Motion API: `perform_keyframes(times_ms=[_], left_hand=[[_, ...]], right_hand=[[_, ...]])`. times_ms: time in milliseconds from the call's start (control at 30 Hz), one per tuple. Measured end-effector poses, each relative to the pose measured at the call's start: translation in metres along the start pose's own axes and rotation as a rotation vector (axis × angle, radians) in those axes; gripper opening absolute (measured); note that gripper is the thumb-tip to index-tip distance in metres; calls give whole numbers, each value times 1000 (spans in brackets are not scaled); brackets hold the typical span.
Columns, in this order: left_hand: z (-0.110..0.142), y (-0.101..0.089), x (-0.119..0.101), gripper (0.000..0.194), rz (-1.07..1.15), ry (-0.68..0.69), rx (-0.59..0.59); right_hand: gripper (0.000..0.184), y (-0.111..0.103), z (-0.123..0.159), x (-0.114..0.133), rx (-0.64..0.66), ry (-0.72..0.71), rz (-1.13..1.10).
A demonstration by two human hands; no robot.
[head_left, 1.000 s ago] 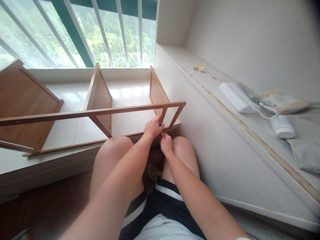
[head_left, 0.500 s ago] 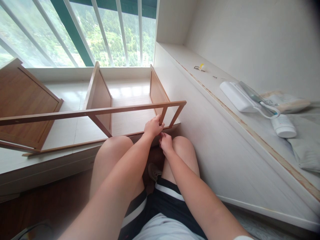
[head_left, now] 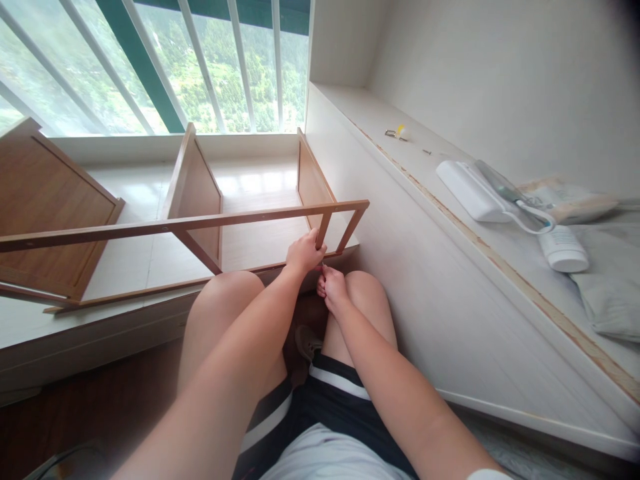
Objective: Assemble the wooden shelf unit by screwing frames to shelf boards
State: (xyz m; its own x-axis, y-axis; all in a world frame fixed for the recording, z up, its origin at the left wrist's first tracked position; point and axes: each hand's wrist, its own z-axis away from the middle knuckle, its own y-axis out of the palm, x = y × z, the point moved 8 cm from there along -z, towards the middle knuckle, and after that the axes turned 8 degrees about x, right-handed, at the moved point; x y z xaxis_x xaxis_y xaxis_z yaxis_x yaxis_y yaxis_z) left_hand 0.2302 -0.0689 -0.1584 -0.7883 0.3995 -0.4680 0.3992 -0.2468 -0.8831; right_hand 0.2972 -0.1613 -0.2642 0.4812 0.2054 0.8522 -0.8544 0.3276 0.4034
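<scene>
A brown wooden shelf frame (head_left: 260,215), with panels standing between its rails, rests across the low ledge in front of me. My left hand (head_left: 304,252) is wrapped round a short upright slat (head_left: 323,231) near its right end. Just below and to the right, between my knees, my right hand (head_left: 333,287) is closed close to the frame's lower rail. Something thin and small, partly reddish, shows at its fingertips, too little visible to name. A middle panel (head_left: 197,173) and a right panel (head_left: 315,167) stand upright within the frame.
A white ledge (head_left: 345,107) runs along my right, its edge chipped. On it lie a small metal piece with a yellow part (head_left: 397,134), a screw (head_left: 427,152), a white device with a cord (head_left: 470,191), a white bottle (head_left: 565,249) and plastic bags (head_left: 610,287). A barred window is ahead.
My right hand has turned slightly and its fingertips have drawn a little away from my left hand. My left hand keeps its grip on the slat. The view has shifted slightly.
</scene>
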Motion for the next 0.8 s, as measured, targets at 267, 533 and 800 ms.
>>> perform_keyframes(times_ms=[267, 533, 800], left_hand=[[0, 0, -2, 28, -14, -5, -5], [-1, 2, 1, 28, -10, -3, -10], [1, 0, -1, 30, -17, -27, 3]], right_hand=[[31, -3, 3, 37, -185, -239, 817], [32, 5, 9, 45, -195, -217, 1072], [27, -1, 0, 26, -96, -63, 487]])
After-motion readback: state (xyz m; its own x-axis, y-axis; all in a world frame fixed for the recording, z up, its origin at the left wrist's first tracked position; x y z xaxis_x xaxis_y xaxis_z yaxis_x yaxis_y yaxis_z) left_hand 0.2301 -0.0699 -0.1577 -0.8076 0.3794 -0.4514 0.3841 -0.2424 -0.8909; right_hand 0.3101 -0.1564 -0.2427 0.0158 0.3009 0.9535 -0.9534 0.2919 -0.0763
